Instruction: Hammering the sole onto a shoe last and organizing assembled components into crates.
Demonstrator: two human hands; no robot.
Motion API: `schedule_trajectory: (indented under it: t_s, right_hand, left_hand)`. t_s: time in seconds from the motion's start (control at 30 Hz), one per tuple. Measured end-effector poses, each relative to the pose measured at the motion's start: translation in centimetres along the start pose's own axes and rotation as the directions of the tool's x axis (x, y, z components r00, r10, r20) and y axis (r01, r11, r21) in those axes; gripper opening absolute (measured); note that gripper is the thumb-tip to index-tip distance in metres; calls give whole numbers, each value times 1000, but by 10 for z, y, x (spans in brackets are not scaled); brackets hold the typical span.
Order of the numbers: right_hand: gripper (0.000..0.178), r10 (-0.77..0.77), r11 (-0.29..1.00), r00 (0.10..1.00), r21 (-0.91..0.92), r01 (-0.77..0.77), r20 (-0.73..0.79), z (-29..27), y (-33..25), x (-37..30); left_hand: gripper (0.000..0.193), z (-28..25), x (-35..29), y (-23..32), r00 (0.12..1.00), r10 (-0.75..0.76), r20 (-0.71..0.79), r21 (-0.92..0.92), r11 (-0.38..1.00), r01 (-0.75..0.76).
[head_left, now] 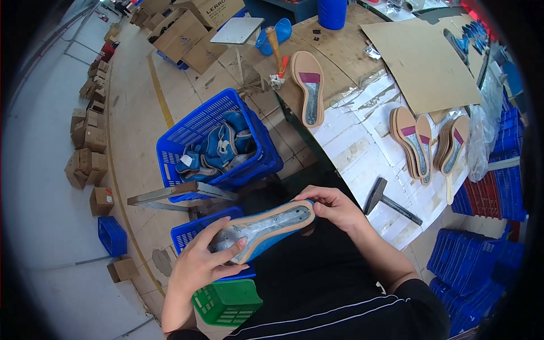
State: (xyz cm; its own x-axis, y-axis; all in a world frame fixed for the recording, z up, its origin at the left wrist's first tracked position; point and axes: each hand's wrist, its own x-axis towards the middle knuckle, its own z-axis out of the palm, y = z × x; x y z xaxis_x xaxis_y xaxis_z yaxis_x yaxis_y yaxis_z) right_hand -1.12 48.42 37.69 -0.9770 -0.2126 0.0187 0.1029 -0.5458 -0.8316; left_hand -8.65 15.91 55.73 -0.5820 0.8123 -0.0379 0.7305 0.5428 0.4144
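L hand (203,260) round toe end (229,234), R hand (335,208) at heel (302,215), both grips closed on blue shoe (269,224)

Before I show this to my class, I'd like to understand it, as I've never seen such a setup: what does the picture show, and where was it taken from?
There is no machine here: a person works with two bare hands. The one picture comes from a fisheye camera on their head, looking down, so straight edges bend near the rim.

The left hand grips the wide end of a blue shoe, turned so its tan-edged, grey-centred underside faces up; the right hand holds the narrow end.

On the partly papered worktable lie a hammer, stacks of tan insoles and a cardboard sheet. Beside it, a blue basket holds more blue shoe pieces.
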Motion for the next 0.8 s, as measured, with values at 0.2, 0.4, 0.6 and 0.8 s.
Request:
schedule_trajectory:
  t_s: [0.2,0.4,0.6,0.8]
  right_hand:
    - [42,-5,999,1000,54,4,18,-2,3,2]
    - [39,-3,999,1000,46,4,-30,1,2,0]
    - [38,48,998,998,35,-47,-30,0,-7,1]
    - [38,87,995,996,42,-87,3,-3,-14,7]
  left_hand:
    - [53,0,0,2,1000,-4,9,12,1000,3]
    - [53,1,-3,-2,1000,7,21,-17,1000,-6]
    - [56,-1,-2,-6,999,35,19,-42,999,-34]
    - [57,1,-4,-6,1000,24,-1,-21,999,-24]
